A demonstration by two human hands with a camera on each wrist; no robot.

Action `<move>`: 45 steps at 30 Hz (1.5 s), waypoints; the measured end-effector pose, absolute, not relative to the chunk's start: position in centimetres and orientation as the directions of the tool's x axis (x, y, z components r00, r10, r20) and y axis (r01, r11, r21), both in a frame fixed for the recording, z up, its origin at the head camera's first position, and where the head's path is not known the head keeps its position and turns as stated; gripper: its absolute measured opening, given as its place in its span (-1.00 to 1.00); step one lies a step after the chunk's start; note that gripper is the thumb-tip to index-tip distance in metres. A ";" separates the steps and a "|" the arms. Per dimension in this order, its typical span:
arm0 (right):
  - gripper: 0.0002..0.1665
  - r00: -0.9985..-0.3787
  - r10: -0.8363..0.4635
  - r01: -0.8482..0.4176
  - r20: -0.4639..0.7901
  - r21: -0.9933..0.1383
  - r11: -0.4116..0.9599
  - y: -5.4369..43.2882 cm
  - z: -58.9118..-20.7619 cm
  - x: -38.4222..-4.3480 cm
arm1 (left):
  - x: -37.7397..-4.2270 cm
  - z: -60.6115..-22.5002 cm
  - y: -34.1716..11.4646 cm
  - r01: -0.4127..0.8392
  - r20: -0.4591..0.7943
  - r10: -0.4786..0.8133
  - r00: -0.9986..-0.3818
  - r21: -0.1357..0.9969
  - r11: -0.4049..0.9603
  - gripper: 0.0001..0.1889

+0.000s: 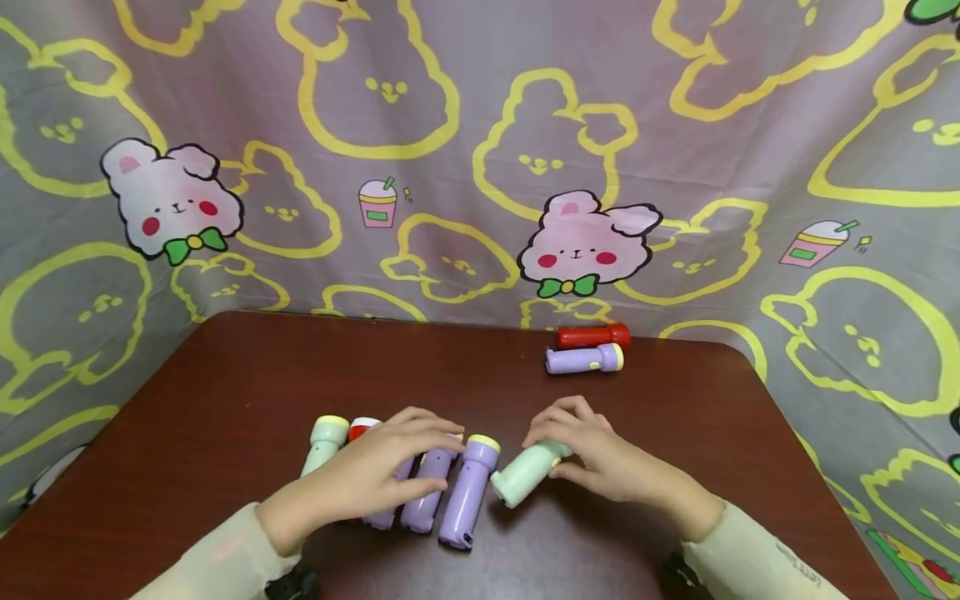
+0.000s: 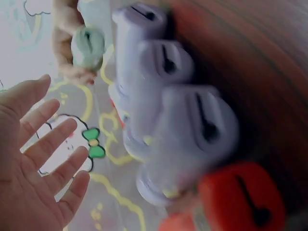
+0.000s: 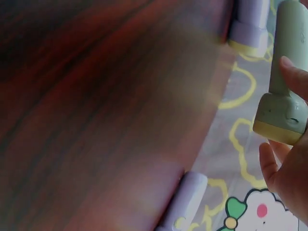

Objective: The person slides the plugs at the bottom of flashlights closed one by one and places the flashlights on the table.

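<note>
Pale cloth sleeves (image 1: 217, 558) lie nearest, over a glossy, wood-grained bench (image 1: 712, 417). The right grip (image 1: 588, 450) clasps a smooth mint-green torch (image 1: 527, 475), its tilted cylinder flaring to a yellow-rimmed head, just right of three shiny lilac torches (image 1: 467, 496). The left grip (image 1: 386, 457), relaxed and holding nothing, hovers above those. Farther back, a red torch (image 1: 583, 337) lies beside a fourth lilac torch (image 1: 579, 361).

Held green flashlight (image 1: 524, 475), slanted, beside purple flashlight (image 1: 467, 500)

The left hand (image 1: 386, 462) and right hand (image 1: 588, 454) are bare, extending from an off-white left sleeve (image 1: 225, 550) and matching right sleeve (image 1: 750, 546), with black fittings (image 1: 291, 582) partly visible beneath and a grey marking (image 1: 799, 562) on the right.
</note>
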State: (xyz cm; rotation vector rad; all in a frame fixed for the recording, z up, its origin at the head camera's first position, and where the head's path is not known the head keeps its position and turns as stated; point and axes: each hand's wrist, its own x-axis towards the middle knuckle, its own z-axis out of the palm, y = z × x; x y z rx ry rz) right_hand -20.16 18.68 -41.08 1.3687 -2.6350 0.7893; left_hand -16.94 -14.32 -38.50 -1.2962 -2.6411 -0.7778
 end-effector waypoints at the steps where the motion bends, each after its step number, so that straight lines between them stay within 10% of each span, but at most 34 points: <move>1: -0.45 -0.594 -0.760 -0.783 0.262 -0.407 0.471 18.6 -41.1 -20.1 | -17.0 -38.6 -14.6 0.765 0.304 0.713 -0.632 0.391 0.511 -0.60; 21: -0.48 -0.358 -0.915 -0.893 0.187 -0.357 0.276 16.6 -42.2 -20.1 | -17.9 -40.7 -17.2 0.701 0.212 0.669 -0.713 0.214 0.680 -0.52; 45: -0.44 -0.464 -0.879 -0.865 0.115 -0.272 0.421 14.6 -42.4 -20.4 | -17.8 -42.4 -16.9 0.780 0.231 0.746 -0.625 0.237 0.579 -0.49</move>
